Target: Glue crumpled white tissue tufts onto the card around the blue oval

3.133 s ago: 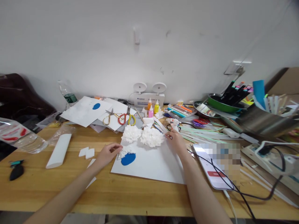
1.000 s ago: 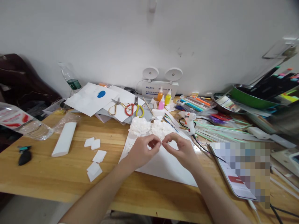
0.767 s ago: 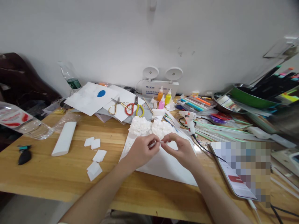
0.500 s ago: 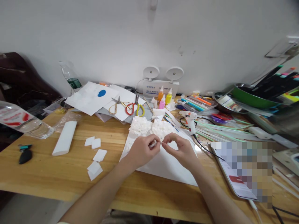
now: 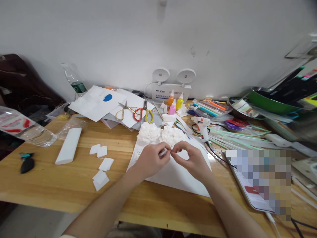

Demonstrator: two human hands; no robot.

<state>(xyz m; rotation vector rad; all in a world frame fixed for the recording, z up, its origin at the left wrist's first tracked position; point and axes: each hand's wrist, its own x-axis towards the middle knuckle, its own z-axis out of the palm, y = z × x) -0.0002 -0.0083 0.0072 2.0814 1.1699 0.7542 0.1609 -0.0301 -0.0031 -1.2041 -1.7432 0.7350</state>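
My left hand [image 5: 155,158] is closed in a pinch, with a small white paper piece [image 5: 162,153] showing between its fingers. Fingertip to fingertip with it, my right hand [image 5: 190,158] pinches at the same tiny piece; most of it is hidden by the fingers. Both hands are above a white sheet [image 5: 170,178] lying on the wooden table. Just beyond them, two fluffy white bundles of crumpled paper [image 5: 149,132] sit side by side on the sheet's far end. Several small white paper squares [image 5: 106,164] lie on the table to the left.
A glue gun [image 5: 203,127] with a black cord stands right of the sheet, near a phone [image 5: 247,185]. Scissors [image 5: 137,114], small paint bottles [image 5: 172,106] and pens [image 5: 208,109] fill the back. At left are a white oblong case [image 5: 69,147] and a water bottle [image 5: 27,127].
The view has shifted very slightly. My hands stay pinched together over the sheet, with only a small movement of the fingertips.
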